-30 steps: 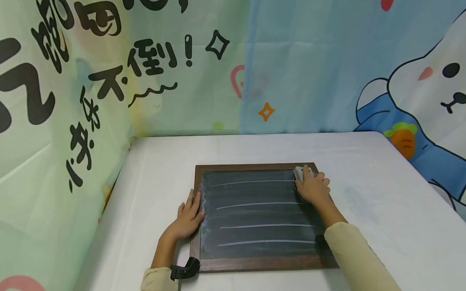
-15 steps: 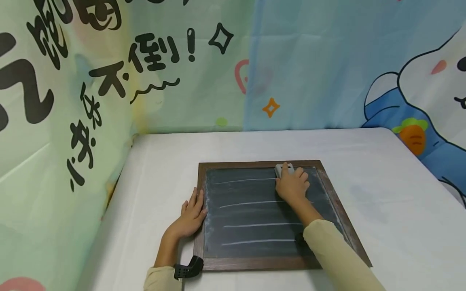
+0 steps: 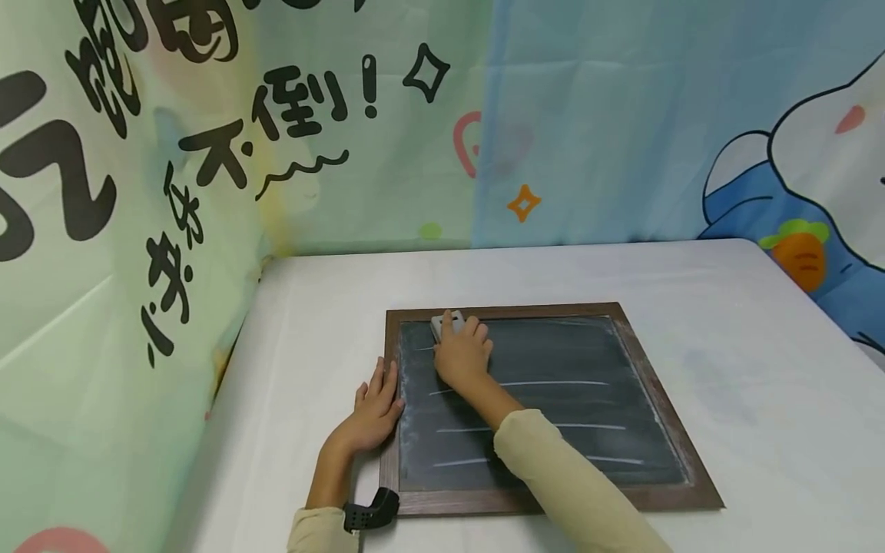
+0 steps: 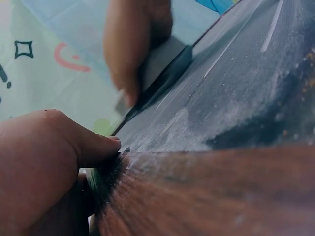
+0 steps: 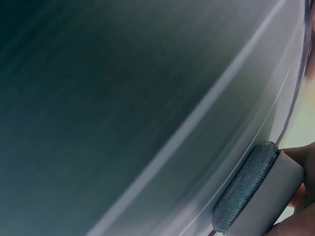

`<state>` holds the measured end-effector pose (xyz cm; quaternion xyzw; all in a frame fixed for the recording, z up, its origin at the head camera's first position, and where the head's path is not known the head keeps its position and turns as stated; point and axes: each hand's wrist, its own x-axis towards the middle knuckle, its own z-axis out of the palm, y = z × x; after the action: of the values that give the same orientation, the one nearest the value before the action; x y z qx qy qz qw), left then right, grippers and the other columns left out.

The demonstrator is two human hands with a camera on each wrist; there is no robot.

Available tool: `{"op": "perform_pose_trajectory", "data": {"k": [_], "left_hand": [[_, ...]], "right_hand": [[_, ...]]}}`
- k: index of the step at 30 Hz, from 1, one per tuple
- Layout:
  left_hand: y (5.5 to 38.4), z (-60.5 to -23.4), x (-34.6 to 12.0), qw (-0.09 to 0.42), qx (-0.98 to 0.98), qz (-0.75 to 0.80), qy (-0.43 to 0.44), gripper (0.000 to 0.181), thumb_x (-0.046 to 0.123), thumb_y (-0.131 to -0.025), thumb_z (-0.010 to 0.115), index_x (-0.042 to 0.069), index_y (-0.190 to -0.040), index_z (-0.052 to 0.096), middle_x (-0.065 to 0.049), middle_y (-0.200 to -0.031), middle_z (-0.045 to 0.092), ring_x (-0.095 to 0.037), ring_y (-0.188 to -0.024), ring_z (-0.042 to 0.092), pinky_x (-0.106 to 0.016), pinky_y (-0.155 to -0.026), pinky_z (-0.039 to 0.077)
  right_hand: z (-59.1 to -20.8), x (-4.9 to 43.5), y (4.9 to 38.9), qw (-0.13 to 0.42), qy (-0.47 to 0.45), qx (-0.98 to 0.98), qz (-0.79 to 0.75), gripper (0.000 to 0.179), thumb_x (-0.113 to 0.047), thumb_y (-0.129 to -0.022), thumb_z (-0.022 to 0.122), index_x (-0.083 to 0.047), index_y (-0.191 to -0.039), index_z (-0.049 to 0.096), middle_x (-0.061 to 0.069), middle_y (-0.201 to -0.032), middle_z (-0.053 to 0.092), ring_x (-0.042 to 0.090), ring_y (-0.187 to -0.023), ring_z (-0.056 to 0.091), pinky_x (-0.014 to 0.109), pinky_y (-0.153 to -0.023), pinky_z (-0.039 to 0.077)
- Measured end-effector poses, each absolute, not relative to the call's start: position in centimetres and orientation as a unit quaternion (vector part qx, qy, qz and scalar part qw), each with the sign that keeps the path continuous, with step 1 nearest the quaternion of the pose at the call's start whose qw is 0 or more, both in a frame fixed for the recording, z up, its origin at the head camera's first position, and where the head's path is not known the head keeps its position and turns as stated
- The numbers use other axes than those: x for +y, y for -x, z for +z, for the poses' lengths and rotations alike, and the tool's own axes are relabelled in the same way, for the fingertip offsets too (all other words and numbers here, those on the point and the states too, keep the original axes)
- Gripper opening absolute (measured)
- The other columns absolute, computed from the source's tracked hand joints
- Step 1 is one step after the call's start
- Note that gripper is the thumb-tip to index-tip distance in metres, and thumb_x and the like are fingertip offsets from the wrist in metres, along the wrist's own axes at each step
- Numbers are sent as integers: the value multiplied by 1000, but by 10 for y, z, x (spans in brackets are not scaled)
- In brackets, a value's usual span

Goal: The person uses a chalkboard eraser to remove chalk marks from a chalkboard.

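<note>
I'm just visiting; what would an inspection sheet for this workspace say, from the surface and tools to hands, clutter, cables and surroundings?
Surface: white table, supporting a flat chalkboard.
Job's things: grey eraser near the chalkboard's upper left corner; pale lines on the chalkboard.
Clutter: nothing seen.
Hands: left hand rests on the chalkboard's left frame; right hand grips the eraser. Black device at the left wrist.
Cables: nothing seen.
Surroundings: printed backdrop with black lettering and a cartoon carrot.
</note>
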<state>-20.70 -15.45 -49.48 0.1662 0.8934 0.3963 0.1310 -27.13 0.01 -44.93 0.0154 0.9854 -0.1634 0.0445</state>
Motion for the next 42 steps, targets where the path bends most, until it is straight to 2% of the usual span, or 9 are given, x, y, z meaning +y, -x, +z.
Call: {"op": "perform_pose_trajectory", "data": {"k": [7, 15, 23, 32, 42], "left_hand": [[205, -499, -147, 134, 890, 402, -170, 59, 15, -97, 35, -7, -143, 7, -27, -150, -7, -37, -140, -3, -56, -108, -1], [201, -502, -151, 130, 893, 398, -163, 62, 16, -95, 41, -8, -143, 9, -27, -150, -5, -39, -140, 0, -57, -108, 2], [198, -503, -155, 118, 890, 411, -159, 62, 13, -94, 40, -7, -143, 8, -27, -150, -5, -40, -139, 0, -55, -109, -1], [198, -500, -152, 122, 892, 407, -158, 62, 14, -95, 38, -5, -144, 6, -25, -151, -6, -39, -139, 0, -53, -109, -2], [200, -495, -153, 122, 892, 403, -162, 63, 12, -94, 39, -7, -144, 5, -27, -150, -7, -40, -139, -1, -53, -109, -3]], "right_hand": [[-452, -32, 261, 47, 10, 983, -179, 61, -27, -91, 54, -9, -144, 28, 26, -128, 33, 35, -108, 35, 43, -80, 35], [-453, -32, 259, 69, 25, 977, -203, 61, -26, -91, 52, -9, -144, 28, 28, -126, 36, 37, -106, 37, 46, -82, 35], [-452, -30, 253, 44, 31, 981, -185, 59, -27, -90, 55, -10, -142, 33, 24, -122, 42, 33, -103, 40, 43, -80, 38], [-455, 1, 257, 21, 6, 985, -172, 59, -28, -90, 55, -11, -142, 32, 24, -115, 43, 33, -98, 40, 41, -75, 37], [-452, 80, 267, 14, -36, 987, -159, 60, -28, -92, 52, -8, -143, 29, 31, -116, 40, 41, -103, 40, 47, -78, 40]]}}
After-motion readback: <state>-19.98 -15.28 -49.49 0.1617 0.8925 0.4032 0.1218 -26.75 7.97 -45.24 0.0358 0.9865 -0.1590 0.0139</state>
